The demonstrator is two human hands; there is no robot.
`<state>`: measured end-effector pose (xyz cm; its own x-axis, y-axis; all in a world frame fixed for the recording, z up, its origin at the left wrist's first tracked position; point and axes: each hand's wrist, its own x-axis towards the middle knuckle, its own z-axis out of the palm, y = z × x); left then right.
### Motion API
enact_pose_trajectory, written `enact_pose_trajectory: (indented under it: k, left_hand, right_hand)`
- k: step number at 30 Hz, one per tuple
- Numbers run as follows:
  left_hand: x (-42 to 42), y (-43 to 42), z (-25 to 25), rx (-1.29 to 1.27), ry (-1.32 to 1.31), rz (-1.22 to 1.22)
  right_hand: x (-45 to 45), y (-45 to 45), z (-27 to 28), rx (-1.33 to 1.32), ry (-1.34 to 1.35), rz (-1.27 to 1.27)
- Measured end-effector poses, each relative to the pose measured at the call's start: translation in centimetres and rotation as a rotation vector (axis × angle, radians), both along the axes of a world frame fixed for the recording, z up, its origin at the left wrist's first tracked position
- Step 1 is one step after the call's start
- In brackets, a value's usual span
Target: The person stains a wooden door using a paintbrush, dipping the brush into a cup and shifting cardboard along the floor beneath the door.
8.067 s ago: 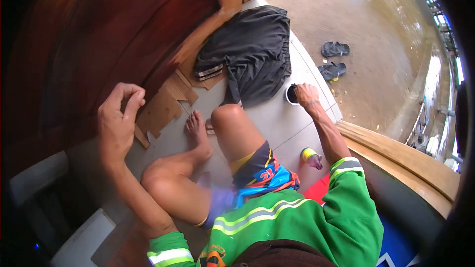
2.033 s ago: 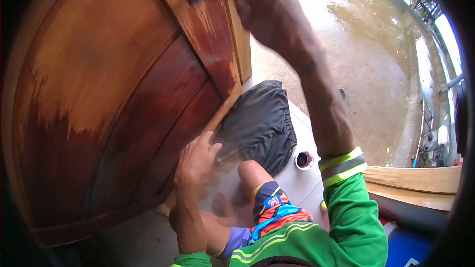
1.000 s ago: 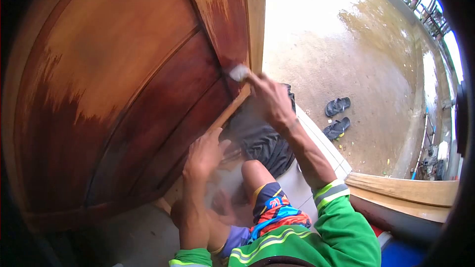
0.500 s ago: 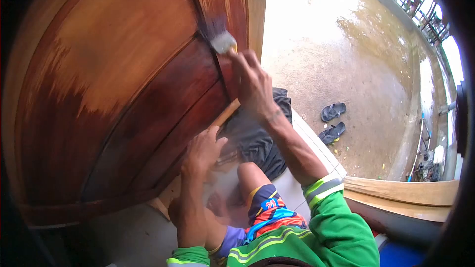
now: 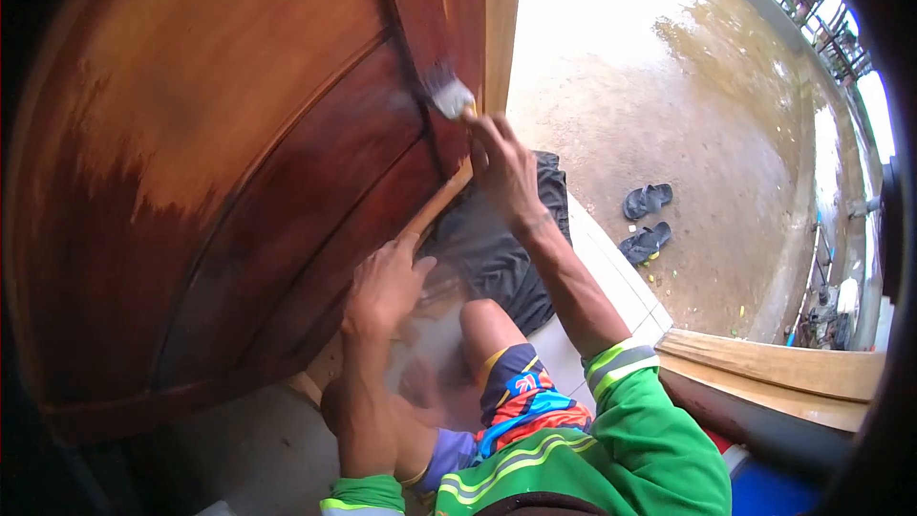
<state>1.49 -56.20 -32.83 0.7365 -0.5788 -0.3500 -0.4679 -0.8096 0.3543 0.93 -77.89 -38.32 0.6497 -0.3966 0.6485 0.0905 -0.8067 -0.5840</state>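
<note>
My right hand (image 5: 508,167) grips the handle of a paintbrush (image 5: 452,97), whose bristles touch the right vertical strip of a wooden door (image 5: 315,182). Dark reddish-brown stain covers the door's lower panels and much of that strip; lighter wood shows at the upper left, with a ragged border. Against the lower door edge rests my left hand (image 5: 387,282), its thumb apart from the other fingers and nothing visible in it. Black cloth (image 5: 506,263) lies on the floor beneath my right forearm.
Two dark flip-flops (image 5: 648,201) lie on the wet ground outside. A light wooden frame (image 5: 774,363) runs along the right. White floor tiles (image 5: 621,268) border the doorway. Something blue (image 5: 778,489) is at the lower right. My bent knee is below the cloth.
The right hand first carried the brush from a white cup up to the door. In the last half second the brush has moved slightly down and right; the left hand has barely shifted.
</note>
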Motion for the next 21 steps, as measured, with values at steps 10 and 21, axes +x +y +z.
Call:
enact_pose_trajectory:
  k: [10, 21]
  left_hand:
    - [-1.1, 0.3, -0.2, -0.053, 0.014, -0.019]
    - [-2.8, 1.6, 1.8, -0.128, -0.044, -0.055]
  right_hand:
    - [-3.4, -4.0, -17.4, -0.111, 0.774, -0.04]
    - [-1.8, -6.2, -1.6, -0.049, 0.1, -0.059]
